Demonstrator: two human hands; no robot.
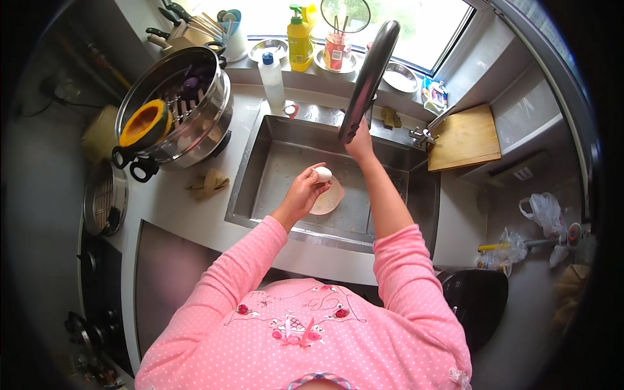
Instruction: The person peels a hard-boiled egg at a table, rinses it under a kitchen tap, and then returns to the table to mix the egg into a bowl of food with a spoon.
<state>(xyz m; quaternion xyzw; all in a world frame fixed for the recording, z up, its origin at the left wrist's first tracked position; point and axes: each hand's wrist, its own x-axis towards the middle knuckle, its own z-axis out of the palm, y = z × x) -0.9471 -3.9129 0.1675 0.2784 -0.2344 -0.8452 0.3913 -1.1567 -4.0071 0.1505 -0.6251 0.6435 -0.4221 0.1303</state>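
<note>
A white egg rests in the fingers of my left hand, held over the steel sink. Below it in the basin is a pale pink bowl, partly hidden by that hand. My right hand reaches to the far side of the sink, behind the dark faucet. The faucet's spout covers its fingers, so whether they grip anything cannot be told.
Left of the sink stand a steel steamer pot holding a cut pumpkin, and a brown cloth. Behind are a clear bottle and a yellow pump bottle. A wooden cutting board lies right.
</note>
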